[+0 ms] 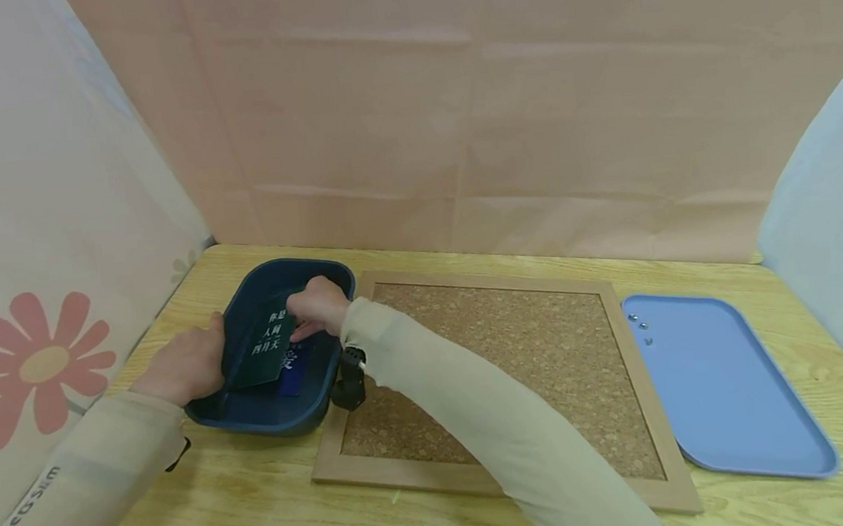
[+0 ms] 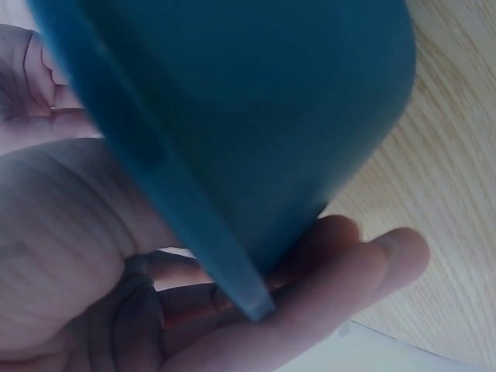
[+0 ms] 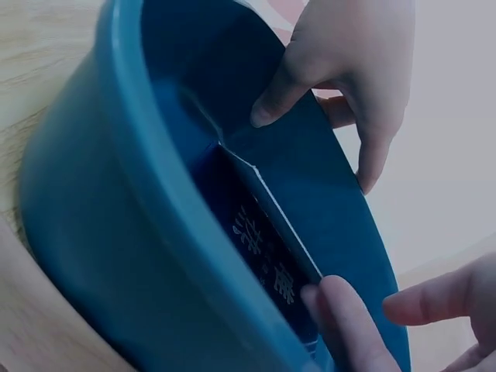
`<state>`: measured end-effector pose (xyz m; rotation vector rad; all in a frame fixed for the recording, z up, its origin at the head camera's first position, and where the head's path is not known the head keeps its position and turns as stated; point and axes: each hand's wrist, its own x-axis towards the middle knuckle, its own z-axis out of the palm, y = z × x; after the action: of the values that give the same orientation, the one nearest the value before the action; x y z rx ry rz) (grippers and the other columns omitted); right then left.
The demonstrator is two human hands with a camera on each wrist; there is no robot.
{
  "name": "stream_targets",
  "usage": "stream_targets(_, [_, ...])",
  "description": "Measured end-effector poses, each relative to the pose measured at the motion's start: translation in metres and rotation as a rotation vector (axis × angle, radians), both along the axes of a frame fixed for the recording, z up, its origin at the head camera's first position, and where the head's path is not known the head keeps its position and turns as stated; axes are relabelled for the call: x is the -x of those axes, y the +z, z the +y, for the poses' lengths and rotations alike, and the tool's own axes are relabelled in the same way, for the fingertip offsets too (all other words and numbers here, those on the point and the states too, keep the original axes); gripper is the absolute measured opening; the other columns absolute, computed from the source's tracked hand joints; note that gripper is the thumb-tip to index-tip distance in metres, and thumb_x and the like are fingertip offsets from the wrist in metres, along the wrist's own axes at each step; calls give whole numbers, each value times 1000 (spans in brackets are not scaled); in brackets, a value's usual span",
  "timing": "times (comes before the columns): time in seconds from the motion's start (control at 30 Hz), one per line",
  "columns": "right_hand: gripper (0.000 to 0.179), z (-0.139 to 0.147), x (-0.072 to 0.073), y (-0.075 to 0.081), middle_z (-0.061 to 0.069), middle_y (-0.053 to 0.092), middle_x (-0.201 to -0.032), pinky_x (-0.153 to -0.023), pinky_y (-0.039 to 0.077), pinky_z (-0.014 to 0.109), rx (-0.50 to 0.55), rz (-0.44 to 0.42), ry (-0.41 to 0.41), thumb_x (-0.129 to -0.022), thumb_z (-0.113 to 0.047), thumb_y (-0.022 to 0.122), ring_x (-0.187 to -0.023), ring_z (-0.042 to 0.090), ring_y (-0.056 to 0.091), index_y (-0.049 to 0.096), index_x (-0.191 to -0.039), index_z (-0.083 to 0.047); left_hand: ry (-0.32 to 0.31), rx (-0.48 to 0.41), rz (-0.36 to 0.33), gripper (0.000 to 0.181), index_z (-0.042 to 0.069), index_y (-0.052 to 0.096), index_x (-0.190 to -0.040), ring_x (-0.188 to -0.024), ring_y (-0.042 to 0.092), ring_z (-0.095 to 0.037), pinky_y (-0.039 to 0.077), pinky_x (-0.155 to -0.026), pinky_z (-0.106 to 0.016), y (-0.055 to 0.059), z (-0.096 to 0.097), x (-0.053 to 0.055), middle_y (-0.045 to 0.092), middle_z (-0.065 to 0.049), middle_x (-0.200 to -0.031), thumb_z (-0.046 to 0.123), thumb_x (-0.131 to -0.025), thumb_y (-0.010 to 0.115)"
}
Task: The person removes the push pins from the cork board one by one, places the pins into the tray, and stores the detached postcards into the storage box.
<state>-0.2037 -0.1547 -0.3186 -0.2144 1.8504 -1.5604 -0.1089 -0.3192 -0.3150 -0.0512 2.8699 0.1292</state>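
Observation:
A deep dark blue-green plastic basin (image 1: pixel 278 430) stands tilted at the left of the table. My left hand (image 1: pixel 188 363) grips its near-left rim, thumb inside and fingers outside, as the left wrist view shows. Into the basin reaches my right hand (image 1: pixel 317 305). Its fingertips are at the edge of a dark green card (image 1: pixel 267 347) with white characters, which leans inside. In the right wrist view the thumb stands apart from the fingers (image 3: pixel 345 318). Below the green card lies a dark blue card (image 3: pixel 252 236) with white characters, partly covered.
A wood-framed cork board (image 1: pixel 543 361) lies right of the basin, with my right forearm across it. Farther right lies a blue tray (image 1: pixel 734 394) with a few small shiny pieces (image 1: pixel 639 323) near its left corner. Cloth and paper walls enclose the table.

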Motion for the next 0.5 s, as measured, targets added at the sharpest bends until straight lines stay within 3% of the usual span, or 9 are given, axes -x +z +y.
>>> stream_targets(0.1, [23,2,-1,1,23,55,-84,-88,53,47,-30,28,34,-92,2,46,-97,46,64,39,-71,-5,-1,3,1,70,-25,23,-132,-70,58,-33,53,-66,-48,-1,-1,0,58,-31,-86,-3,-78,62])
stream_targets(0.23, [11,3,-3,1,32,55,-110,-87,53,47,-66,60,59,-93,0,46,-94,44,66,50,-85,6,7,5,-3,70,-25,23,-131,-71,58,-34,52,-66,-49,-2,-2,1,57,-33,-88,-2,-78,63])
stream_targets(0.33, [12,4,-3,2,21,53,-95,-87,53,48,-78,61,64,-93,0,46,-92,45,66,48,-104,5,12,9,-3,69,-24,24,-132,-72,58,-35,52,-66,-49,-1,-1,2,57,-35,-91,-2,-79,62])
stream_targets(0.43, [3,4,-5,3,8,42,-79,-87,53,47,-94,63,78,-93,0,46,-75,40,67,44,-93,-1,14,11,-5,69,-24,24,-131,-72,58,-36,52,-65,-48,-1,-1,2,57,-35,-91,-2,-78,63])
stream_targets(0.5, [11,4,-6,4,4,37,-77,-87,54,45,-109,70,89,-93,-1,47,-76,40,66,38,-88,-6,15,11,-11,70,-25,23,-131,-71,58,-35,52,-64,-48,0,-1,2,57,-34,-89,-2,-78,63])
